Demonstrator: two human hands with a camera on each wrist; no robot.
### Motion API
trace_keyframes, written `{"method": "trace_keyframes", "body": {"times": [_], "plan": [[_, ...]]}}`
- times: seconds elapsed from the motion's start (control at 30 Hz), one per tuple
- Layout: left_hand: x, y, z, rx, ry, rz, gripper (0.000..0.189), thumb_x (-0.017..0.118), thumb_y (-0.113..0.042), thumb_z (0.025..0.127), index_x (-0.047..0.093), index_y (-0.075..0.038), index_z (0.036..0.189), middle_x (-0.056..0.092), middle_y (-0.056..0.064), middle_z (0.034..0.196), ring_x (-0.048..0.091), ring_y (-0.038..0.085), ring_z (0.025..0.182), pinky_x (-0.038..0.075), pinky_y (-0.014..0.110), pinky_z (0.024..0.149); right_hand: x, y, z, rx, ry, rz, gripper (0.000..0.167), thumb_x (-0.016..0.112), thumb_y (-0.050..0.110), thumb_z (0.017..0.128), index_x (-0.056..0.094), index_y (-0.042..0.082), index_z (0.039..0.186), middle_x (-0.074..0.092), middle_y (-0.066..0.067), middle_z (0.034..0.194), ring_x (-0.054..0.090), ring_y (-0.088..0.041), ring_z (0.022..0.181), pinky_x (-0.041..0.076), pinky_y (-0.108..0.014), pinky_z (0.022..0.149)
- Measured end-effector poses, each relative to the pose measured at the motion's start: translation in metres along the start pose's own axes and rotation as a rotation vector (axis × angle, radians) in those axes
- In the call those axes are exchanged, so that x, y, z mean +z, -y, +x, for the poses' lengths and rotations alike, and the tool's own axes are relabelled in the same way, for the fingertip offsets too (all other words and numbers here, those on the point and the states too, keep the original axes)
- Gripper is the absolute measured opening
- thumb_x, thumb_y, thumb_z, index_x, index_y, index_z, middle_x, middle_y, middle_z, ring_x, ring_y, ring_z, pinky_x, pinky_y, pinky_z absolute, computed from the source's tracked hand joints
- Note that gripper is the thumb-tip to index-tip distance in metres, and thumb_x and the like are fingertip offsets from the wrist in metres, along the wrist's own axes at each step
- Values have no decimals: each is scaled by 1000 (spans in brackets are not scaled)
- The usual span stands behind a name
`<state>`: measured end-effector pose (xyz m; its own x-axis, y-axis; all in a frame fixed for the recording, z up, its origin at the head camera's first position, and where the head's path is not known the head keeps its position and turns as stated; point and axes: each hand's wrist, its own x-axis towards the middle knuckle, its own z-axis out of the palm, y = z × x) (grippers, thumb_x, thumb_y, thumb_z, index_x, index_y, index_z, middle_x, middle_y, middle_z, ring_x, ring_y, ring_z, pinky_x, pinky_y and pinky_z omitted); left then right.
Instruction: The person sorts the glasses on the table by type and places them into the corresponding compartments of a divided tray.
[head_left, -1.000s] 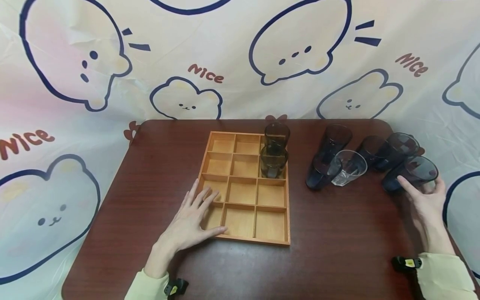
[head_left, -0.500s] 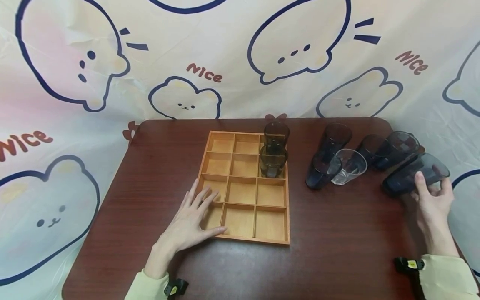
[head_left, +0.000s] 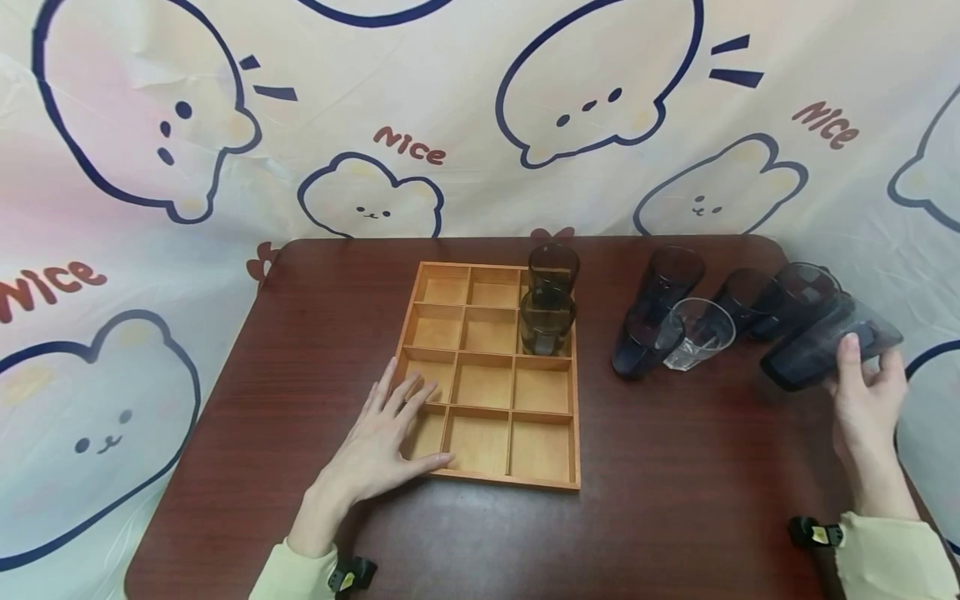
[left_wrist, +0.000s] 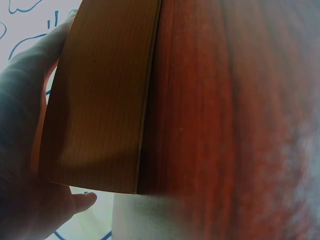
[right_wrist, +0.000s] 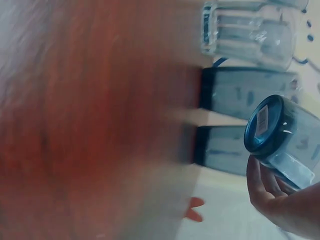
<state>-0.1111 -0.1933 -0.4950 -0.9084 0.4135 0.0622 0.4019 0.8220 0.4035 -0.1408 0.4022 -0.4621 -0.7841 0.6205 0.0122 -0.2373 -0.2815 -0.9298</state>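
I grip a tilted glass (head_left: 810, 350) with my right fingers (head_left: 850, 357); my left fingers (head_left: 415, 405) spread wide over the box (head_left: 480, 442) beneath.

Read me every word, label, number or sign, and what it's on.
"Nice", three times, red-brown on the cream bear-print fabric backdrop.
White rectangular barcode sticker on the tilted dark-blue glass tumbler: too blurred to read.
Yellow patches on the black wrist devices: too small to read.

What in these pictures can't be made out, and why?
Head: nearest-left compartment of the wooden tray, partly covered by the left hand.
Left wrist: tray compartments, hidden by its outer wall.
Right wrist: label on held tumbler, print too small; topmost glass, cut off by upper edge.
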Motion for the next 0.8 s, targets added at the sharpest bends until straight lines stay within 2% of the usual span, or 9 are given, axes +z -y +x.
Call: {"method": "trace_keyframes", "body": {"times": [0.2,0.3,0.33,0.4,0.47,0.53,0.63,0.73,0.8], "plan": [[-2,0,0,1,-12,-4,104,81,-70,86,46,-16,168,43,19,174,2,42,174,19,74,135,17,8,-19,-201,41,-341,51,67,13,109,55,14,159,76,15,96,70,8,67,48,-6,58],[-1,0,-1,4,-10,-5,103,80,-70,87,46,-16,168,43,19,174,2,42,174,20,74,134,25,11,-31,-272,83,-451,51,64,13,110,55,14,160,73,18,109,70,10,74,49,-3,63],[-1,0,-1,6,-10,-5,103,80,-70,87,46,-16,168,43,19,174,3,42,174,20,75,134,27,12,-34,-287,105,-455,51,64,12,109,55,13,160,72,16,111,66,9,68,46,-4,59],[-1,-1,-1,6,-10,-6,102,80,-69,88,47,-16,168,44,19,174,4,43,173,21,75,134,31,14,-40,-309,148,-460,51,61,9,110,55,12,160,69,13,125,68,9,77,49,-2,63],[-1,-1,-1,9,-15,-2,101,80,-69,88,48,-15,167,45,19,173,5,43,173,22,75,134,36,15,-46,-307,178,-449,50,60,7,110,56,11,159,67,9,131,66,7,75,48,-4,60],[0,-1,-1,7,-14,0,100,80,-69,87,49,-15,166,46,19,172,6,43,173,22,75,133,41,16,-51,-267,187,-426,48,59,7,110,59,13,158,69,8,127,65,6,72,47,-5,58],[0,-1,-1,6,-12,8,100,80,-69,87,49,-15,166,46,19,172,6,43,173,22,74,134,48,15,-61,-212,199,-450,46,58,9,111,60,17,157,71,11,120,69,7,75,52,-5,63],[-1,-2,0,4,-8,12,100,79,-69,87,50,-15,166,46,19,172,6,43,173,22,73,135,56,13,-71,-193,240,-464,45,56,9,112,61,18,156,74,14,117,70,7,75,53,-5,65],[-1,-2,0,2,-7,11,100,80,-69,87,49,-15,166,45,19,173,5,43,173,21,72,135,61,11,-78,-194,289,-430,45,57,6,111,62,16,155,76,13,121,73,6,77,55,-6,68]]}}
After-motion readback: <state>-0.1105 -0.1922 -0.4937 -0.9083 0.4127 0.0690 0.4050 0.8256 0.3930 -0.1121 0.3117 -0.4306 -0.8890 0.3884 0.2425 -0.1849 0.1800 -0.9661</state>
